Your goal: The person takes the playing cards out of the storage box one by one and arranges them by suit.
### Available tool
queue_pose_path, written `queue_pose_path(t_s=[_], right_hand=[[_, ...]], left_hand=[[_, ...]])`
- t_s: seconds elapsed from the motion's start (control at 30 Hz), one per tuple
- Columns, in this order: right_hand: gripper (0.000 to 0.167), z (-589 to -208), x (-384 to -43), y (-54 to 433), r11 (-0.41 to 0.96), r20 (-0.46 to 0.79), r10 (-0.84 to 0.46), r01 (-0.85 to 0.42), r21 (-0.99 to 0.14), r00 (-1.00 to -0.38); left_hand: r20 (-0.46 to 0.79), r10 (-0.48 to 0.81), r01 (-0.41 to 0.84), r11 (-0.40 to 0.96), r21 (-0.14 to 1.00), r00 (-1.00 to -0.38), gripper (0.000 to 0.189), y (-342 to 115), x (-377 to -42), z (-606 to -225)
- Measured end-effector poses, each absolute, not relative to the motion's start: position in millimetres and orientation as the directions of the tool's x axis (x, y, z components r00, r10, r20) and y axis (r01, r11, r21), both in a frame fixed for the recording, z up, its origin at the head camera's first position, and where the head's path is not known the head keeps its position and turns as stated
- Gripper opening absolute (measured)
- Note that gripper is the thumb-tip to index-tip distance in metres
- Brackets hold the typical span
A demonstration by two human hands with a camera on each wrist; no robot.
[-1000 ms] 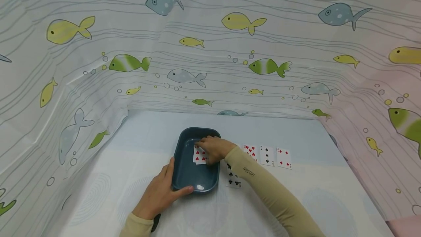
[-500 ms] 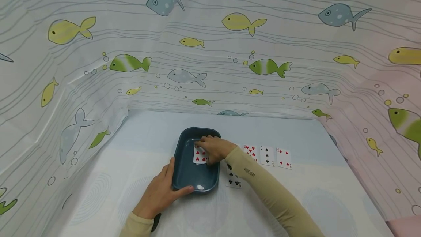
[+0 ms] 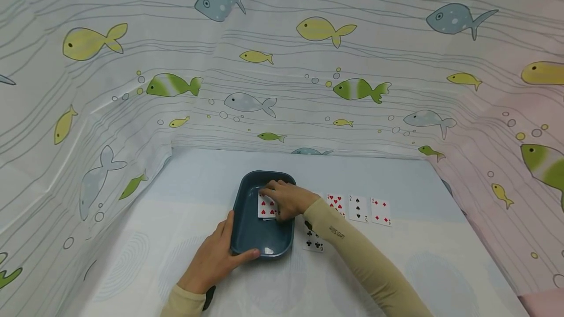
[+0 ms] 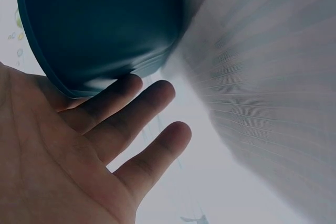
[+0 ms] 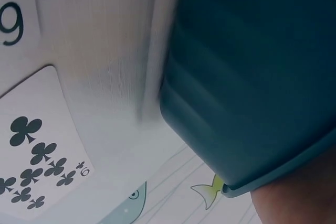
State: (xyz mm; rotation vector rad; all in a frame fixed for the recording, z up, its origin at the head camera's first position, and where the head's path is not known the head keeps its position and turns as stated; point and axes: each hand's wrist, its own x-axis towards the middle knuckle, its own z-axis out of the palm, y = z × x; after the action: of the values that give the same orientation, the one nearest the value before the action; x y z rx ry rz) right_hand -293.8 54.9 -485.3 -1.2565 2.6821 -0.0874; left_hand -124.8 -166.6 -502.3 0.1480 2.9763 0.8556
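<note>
A dark blue rectangular tray [image 3: 238,226] stands on the table, tilted slightly in the head view. Against its near left corner rests my left hand [image 3: 211,258], fingers along the left wall and thumb at the near rim. The left wrist view shows that hand's fingers [image 4: 152,161] nearly straight, some touching the tray wall. Inside the tray, my right hand [image 3: 284,201] pinches a small stack of playing cards [image 3: 266,208], a red heart card on top. The right hand covers the stack's right part. The right wrist view has mostly the tray's outer wall [image 5: 236,77].
Right of the tray, a heart card [image 3: 336,202], a three of spades [image 3: 358,208] and a four of diamonds [image 3: 380,211] lie face up in a row. A club card [image 3: 313,241] lies nearer, partly under the right sleeve [image 3: 352,248]. Fish-printed sheets surround the table.
The top heart card has shifted slightly left over the card beneath, with the right hand moving a little along with it. The left hand and tray stay in place.
</note>
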Motion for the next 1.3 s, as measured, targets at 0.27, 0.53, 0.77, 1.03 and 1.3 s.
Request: queue_pose_path(t_s=[0.27, 0.53, 0.77, 1.03, 1.3], right_hand=[[0.094, -483, -290, 59, 0.646, -0.09, -0.762, -0.743, -0.173, -0.641], [0.096, -481, -284, 62, 0.648, -0.06, -0.755, -0.729, -0.219, -0.653], [0.097, -475, -278, 69, 0.628, -0.01, -0.765, -0.743, -0.233, -0.644], [0.097, -463, -264, 80, 0.635, 0.016, -0.751, -0.728, -0.26, -0.66], [0.096, -456, -252, 92, 0.643, 0.031, -0.735, -0.71, -0.288, -0.678]], left_hand=[[-0.022, 0.099, 0.073, 0.848, 0.526, -0.995, 0.124, -166, -125, -501], [-0.016, 0.094, 0.072, 0.852, 0.518, -0.995, 0.125, -166, -125, -502], [-0.021, 0.088, 0.065, 0.853, 0.518, -0.996, 0.126, -165, -126, -502], [-0.017, 0.092, 0.07, 0.849, 0.524, -0.996, 0.125, -166, -125, -502], [-0.001, 0.099, 0.083, 0.844, 0.529, -0.995, 0.124, -167, -125, -504]])
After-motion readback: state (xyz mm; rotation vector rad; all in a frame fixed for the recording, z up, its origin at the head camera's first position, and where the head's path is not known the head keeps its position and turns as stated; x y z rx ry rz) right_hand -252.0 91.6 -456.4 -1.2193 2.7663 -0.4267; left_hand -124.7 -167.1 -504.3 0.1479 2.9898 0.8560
